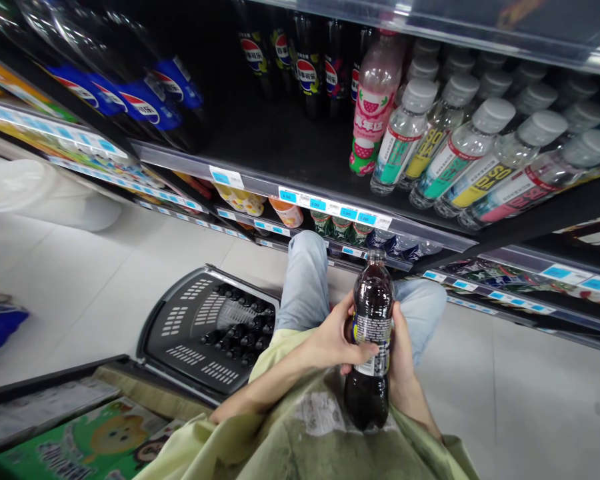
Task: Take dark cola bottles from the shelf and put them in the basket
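1. Here, your left hand (337, 339) grasped the dark bottle (374, 327), its thumb laid across the label.
2. Your right hand (404, 347) supported the same bottle along its right side, its fingers in contact with the surface.
3. The dark bottle was located between both hands, in front of your green clothing (275, 447), with its neck directed toward the shelf (260, 143).
4. The grey basket (167, 343) stood on the floor (545, 380), beside your left knee (307, 267), and contained a group of dark bottles (237, 331).
5. The shelf carried cola bottles (307, 77) at the rear, one pink bottle (373, 110), and rows of clear soda bottles (440, 160) to its right.
6. Price tags (333, 208) lined the shelf's front edge.
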`<state>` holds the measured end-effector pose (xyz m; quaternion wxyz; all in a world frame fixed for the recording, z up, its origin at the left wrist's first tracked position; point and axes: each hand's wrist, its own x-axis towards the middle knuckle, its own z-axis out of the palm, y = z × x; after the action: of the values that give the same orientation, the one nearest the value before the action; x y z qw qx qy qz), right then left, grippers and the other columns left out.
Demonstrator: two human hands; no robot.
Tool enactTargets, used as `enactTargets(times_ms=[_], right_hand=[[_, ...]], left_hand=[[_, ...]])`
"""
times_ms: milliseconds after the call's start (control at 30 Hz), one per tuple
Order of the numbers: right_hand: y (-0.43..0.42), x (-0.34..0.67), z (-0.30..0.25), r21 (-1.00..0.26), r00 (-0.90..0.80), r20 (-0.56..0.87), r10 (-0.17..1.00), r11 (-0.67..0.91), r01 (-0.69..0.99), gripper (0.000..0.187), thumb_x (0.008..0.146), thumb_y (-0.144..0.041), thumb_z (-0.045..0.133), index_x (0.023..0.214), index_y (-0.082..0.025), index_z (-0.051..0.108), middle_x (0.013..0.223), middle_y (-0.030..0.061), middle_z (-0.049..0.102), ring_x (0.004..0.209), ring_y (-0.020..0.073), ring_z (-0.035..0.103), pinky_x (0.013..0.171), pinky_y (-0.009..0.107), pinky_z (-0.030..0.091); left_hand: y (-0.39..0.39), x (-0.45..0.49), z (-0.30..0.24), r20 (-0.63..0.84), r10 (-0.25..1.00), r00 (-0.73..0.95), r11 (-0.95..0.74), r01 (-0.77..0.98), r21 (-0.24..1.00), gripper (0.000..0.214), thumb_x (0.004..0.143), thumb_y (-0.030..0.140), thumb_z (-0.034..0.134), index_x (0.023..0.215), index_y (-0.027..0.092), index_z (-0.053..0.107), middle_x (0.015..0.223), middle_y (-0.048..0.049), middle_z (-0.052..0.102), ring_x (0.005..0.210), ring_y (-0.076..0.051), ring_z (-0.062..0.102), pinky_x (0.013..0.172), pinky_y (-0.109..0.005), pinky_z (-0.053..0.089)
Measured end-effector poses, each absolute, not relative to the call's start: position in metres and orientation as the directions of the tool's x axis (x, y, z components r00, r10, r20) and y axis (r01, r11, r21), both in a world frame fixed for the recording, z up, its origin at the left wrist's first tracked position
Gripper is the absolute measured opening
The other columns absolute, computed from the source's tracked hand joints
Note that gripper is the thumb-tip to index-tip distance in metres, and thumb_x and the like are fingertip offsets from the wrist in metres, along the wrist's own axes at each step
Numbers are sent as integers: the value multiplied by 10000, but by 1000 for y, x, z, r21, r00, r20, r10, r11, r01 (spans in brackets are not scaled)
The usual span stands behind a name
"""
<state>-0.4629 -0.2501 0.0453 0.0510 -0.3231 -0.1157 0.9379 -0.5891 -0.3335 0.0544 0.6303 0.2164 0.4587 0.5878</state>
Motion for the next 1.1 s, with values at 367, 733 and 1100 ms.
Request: enactTargets(times_ms=[367,733,1100], right_hand=[[-251,-462,43,-276,-759,-625,185,-961,-7,750,723,-811,832,1160,-201,821,738,56,807,535,252,734,507,375,650],[-251,-466,46,-275,-739,-645,194,-961,-13,749,740,-814,818,1157,-192,818,738,57,803,534,243,729,505,365,652],[-252,-468,42,-322,-714,-655,248,-946,-33,716,767,-791,812,1166,-197,811,716,38,789,526,226,716,518,354,657]], left_hand=[[-331,-589,62,-312,939,-143,193,-533,824,842,633,314,1010,1296,165,514,939,-13,723,493,-74,590,374,-165,479],[-328,-592,62,-321,936,-144,204,-518,830,834,648,347,1014,1287,163,512,929,-7,718,491,-74,586,360,-163,474],[-330,-591,56,-318,935,-160,195,-519,832,894,671,471,1008,1325,154,489,894,6,687,449,-55,529,358,-177,441]])
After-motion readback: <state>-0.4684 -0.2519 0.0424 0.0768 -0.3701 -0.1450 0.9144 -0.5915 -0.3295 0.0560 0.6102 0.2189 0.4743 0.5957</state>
